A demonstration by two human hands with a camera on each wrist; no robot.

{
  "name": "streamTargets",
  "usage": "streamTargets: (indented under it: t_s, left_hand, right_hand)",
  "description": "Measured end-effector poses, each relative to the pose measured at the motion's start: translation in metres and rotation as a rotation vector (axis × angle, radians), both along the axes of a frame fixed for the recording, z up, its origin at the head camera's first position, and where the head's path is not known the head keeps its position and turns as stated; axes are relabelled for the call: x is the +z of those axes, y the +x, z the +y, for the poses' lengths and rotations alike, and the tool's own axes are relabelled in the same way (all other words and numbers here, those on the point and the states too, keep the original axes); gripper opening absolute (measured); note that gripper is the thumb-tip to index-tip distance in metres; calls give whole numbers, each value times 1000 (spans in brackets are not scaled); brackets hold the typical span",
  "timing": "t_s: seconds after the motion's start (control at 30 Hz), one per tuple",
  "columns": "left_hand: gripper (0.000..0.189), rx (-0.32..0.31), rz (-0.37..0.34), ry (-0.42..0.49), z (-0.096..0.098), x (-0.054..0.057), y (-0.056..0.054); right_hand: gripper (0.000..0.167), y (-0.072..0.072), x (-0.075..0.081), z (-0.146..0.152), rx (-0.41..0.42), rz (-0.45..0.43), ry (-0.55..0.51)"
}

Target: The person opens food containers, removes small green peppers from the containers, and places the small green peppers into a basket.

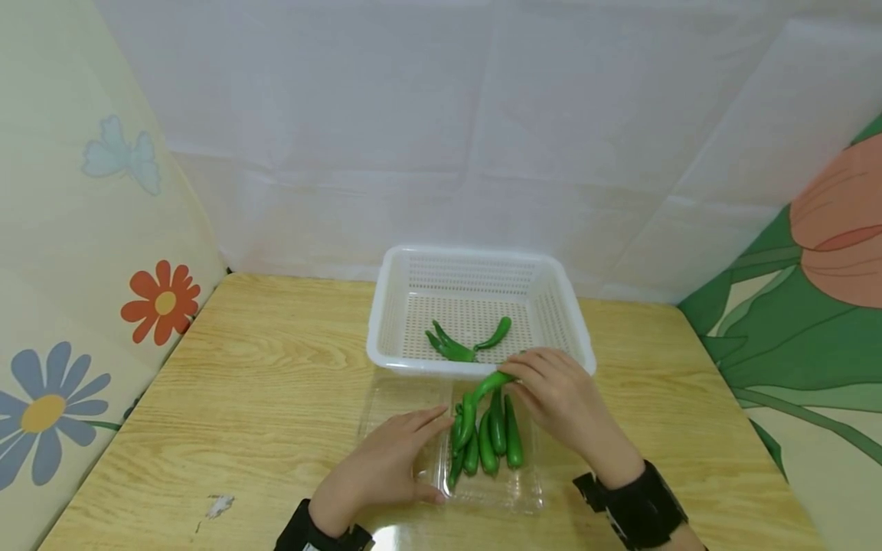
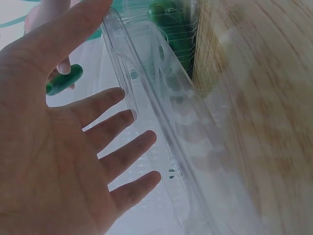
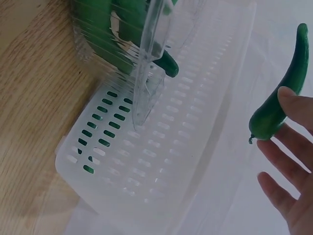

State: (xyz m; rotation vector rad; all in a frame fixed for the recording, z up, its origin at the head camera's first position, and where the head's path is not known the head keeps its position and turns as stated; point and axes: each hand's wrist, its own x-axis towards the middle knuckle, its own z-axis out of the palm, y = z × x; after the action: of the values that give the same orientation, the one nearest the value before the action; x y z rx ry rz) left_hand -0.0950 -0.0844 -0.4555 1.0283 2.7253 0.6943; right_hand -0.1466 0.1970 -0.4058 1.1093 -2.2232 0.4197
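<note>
In the head view, my right hand (image 1: 561,398) pinches a curved green chili pepper (image 1: 491,383) by one end, above a clear plastic box (image 1: 513,501). Several more green peppers (image 1: 513,440) lie in that box. My left hand (image 1: 386,459) is at the box's left side, its fingers spread and fairly straight. The left wrist view shows its fingertips at the clear plastic edge (image 2: 146,83); whether all of them touch is hard to tell. The right wrist view shows the held pepper (image 3: 276,110) between thumb and fingers, raised clear of the box.
Behind the box stands a white slotted basket (image 1: 482,367), with a few green peppers (image 1: 455,350) on its floor. A clear lid (image 1: 393,394) lies to the left of the peppers. Everything rests on a wooden table (image 1: 289,344), with a white sheet (image 1: 413,153) behind.
</note>
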Motion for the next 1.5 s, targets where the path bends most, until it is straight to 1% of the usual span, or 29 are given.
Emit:
streamTargets:
  t_s: [0.07,0.17,0.2,0.27,0.43,0.6,0.67,0.87,1.03,1.23,1.5]
  left_hand:
    - [99,-1,-2,0,0,0,0]
    - [99,-1,-6,3,0,1,-1]
    - [99,-2,-6,4,0,1,-1]
    - [99,-3,-7,5,0,1,-2]
    - [99,-2,-7,-1,0,1,-2]
    - [99,4,-6,-6,0,0,0]
    - [99,7,-7,-6,0,0,0]
    - [97,9,-21,-4,0,2,1]
    - [97,3,-16,-3,0,2,1]
    - [98,-4,-7,-4,0,2,0]
    - [98,-3,-5,-5,0,1,0]
  right_hand:
    - [29,-1,0,0,-5,8,-10]
    - [46,-3,-1,-1,-21,30,-21]
    - [47,-4,-2,0,-28,37,-23]
    - [44,-5,-2,0,-42,44,-24]
    - [35,-8,-6,4,-96,10,-16]
    - [42,-11,-10,8,-142,-3,-26]
    - [42,-12,-11,9,-146,-1,-35]
    - [32,-14,-16,12,-148,4,-49]
    - [25,-17,-19,14,-156,6,-64]
    - [28,-18,-20,18,-193,-23,-54]
    - [35,-17,-23,21,-272,-63,-56]
